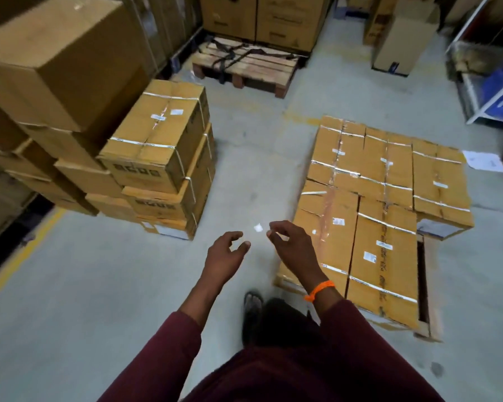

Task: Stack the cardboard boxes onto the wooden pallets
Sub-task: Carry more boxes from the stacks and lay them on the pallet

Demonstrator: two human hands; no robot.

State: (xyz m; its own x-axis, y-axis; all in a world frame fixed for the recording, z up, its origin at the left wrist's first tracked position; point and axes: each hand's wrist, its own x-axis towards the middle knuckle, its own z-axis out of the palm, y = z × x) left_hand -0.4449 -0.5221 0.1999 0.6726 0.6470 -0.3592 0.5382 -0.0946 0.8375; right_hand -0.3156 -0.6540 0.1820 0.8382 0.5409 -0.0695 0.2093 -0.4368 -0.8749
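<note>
A stack of strapped cardboard boxes stands on the floor at the left, three high. At the right a wooden pallet carries one flat layer of several strapped boxes. My left hand and my right hand hang in the air between the two, over bare floor. Both have loosely curled fingers and hold nothing. An orange band circles my right wrist. My right hand is just left of the pallet's near boxes.
A second wooden pallet with a dark strap lies at the back. Larger brown boxes pile up at far left. A white rack stands at the right. A paper sheet lies on the floor. My sandalled foot is below.
</note>
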